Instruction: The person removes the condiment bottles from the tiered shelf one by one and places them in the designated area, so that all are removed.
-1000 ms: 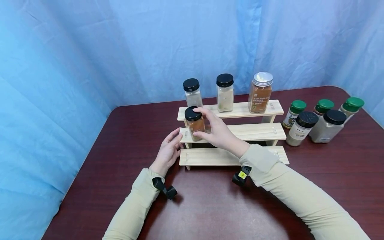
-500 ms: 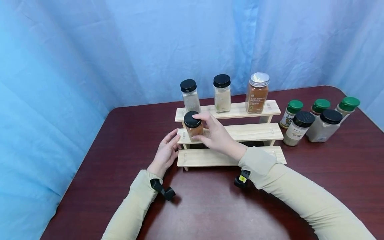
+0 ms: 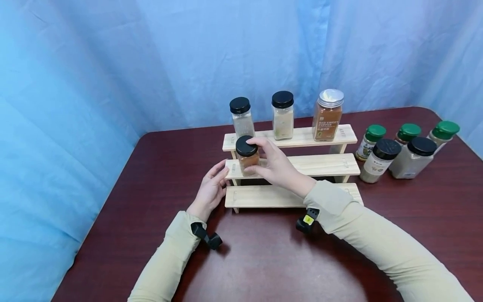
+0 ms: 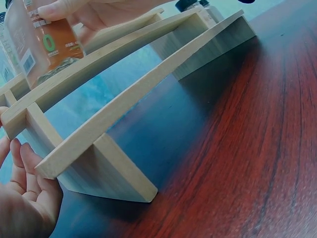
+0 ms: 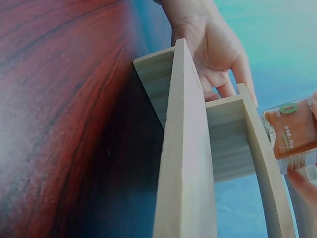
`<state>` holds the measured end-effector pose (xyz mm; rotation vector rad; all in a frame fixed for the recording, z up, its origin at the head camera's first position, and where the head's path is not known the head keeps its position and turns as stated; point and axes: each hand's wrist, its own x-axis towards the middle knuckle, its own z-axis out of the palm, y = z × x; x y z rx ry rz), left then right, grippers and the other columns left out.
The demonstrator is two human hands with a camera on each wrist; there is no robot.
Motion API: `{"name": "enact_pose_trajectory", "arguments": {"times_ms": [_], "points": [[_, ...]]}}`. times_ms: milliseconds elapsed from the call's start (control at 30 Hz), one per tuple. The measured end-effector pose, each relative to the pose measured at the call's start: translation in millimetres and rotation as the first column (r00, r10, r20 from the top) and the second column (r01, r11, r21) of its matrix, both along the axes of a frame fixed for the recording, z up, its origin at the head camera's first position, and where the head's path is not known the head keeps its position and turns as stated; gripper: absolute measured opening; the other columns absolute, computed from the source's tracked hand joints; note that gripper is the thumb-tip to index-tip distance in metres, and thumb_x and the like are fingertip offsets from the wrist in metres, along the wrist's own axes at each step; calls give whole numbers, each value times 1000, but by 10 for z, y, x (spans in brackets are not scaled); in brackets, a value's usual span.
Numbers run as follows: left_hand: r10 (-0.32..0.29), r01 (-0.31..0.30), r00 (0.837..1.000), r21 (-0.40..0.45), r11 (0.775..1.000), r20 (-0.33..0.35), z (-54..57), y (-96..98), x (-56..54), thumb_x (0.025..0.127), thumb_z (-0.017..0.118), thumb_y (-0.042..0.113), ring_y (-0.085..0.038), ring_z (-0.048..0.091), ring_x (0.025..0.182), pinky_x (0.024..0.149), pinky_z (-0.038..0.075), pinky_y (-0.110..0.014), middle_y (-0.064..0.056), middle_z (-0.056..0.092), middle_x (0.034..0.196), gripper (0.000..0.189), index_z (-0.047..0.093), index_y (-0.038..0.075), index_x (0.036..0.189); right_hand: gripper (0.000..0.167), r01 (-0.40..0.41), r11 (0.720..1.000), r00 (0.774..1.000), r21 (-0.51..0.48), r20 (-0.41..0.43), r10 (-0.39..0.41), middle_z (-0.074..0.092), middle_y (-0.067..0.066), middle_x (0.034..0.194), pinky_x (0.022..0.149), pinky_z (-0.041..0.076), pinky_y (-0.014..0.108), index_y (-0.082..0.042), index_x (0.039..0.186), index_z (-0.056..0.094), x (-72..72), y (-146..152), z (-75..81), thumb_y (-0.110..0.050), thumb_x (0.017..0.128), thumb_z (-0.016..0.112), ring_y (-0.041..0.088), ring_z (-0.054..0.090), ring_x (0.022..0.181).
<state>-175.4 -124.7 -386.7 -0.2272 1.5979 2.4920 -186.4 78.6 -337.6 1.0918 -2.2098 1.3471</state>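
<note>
My right hand (image 3: 277,167) holds a square clear spice jar (image 3: 248,160) with a black lid and orange-brown powder, fingers at the lid and thumb low on its side. The jar stands upright at the left end of the middle board of a three-tier wooden rack (image 3: 317,165). In the left wrist view the base of the jar (image 4: 59,47) meets that board. My left hand (image 3: 210,191) grips the left end of the same board. The right wrist view shows the left hand (image 5: 218,59) with a finger on the board's end and others beneath.
Along the top tier stand two black-lidded jars (image 3: 243,123) (image 3: 283,121) and a silver-lidded red sweet pepper jar (image 3: 326,121). Several more jars, green-lidded (image 3: 365,149) and black-lidded (image 3: 411,161), cluster right of the rack on the dark red table (image 3: 170,167). Blue curtains hang behind.
The jar in my right hand has come down a little onto the middle board and shifted slightly right. The left hand keeps its grip on the board's end. The head view sways slightly.
</note>
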Motion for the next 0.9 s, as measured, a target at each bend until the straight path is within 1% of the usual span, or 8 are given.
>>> {"name": "enact_pose_trajectory", "arguments": {"times_ms": [200,367,433,500,633,700,833,900], "points": [[0,0,1000,1,1000,-1,9,1,-10,98,48,7,0,50,58,55,38,-13,8,62,84,45,38,4,142,69,15,999,998,-30,56,-14,49,21,127,87,53,44,-11,125,39,77,172,25,4,71,78,35,54,114],[1,-1,1000,3,1000,10,5,-3,-1,98,47,6,0,50,59,55,38,-13,8,63,85,46,37,4,142,70,102,994,993,-24,67,-101,53,24,124,82,54,46,-6,124,40,174,405,-4,9,67,79,34,57,108],[3,-3,1000,4,1000,17,-1,-7,3,98,47,6,0,50,59,55,38,-13,8,63,87,45,38,4,142,72,127,991,991,-29,51,-126,55,25,121,80,56,41,-3,123,41,209,495,-17,12,65,80,27,57,106],[7,-7,1000,4,1000,20,-4,-10,5,98,47,6,0,50,59,55,38,-14,7,63,88,44,39,5,141,73,142,989,989,-34,33,-141,55,25,120,79,56,29,-2,122,41,237,575,-23,14,62,80,14,55,106],[13,-13,1000,5,1000,14,-6,-9,-1,98,47,6,0,49,59,55,38,-14,6,62,88,44,40,5,141,75,124,991,992,-48,10,-123,54,23,118,79,49,10,0,121,41,282,688,-9,18,59,79,-10,47,107],[13,-13,1000,7,1000,13,-8,-8,-4,98,48,6,-1,48,57,54,38,-14,6,62,88,44,40,5,141,75,101,993,995,-53,-2,-101,54,18,118,79,48,8,1,120,41,305,729,-3,21,58,78,-12,45,108],[8,-8,1000,4,1000,7,-20,-8,0,97,47,6,-1,48,57,55,38,-14,7,63,88,45,39,5,142,76,49,997,998,-54,-32,-51,49,-10,122,79,49,9,2,119,41,363,820,4,22,56,78,-10,47,109],[5,-5,1000,3,1000,1,-23,-6,3,97,47,5,-1,48,57,55,38,-14,7,62,89,46,38,4,142,71,20,999,999,-47,-48,-22,43,-19,124,79,49,9,2,120,39,388,885,1,13,63,79,-8,48,110]]}}
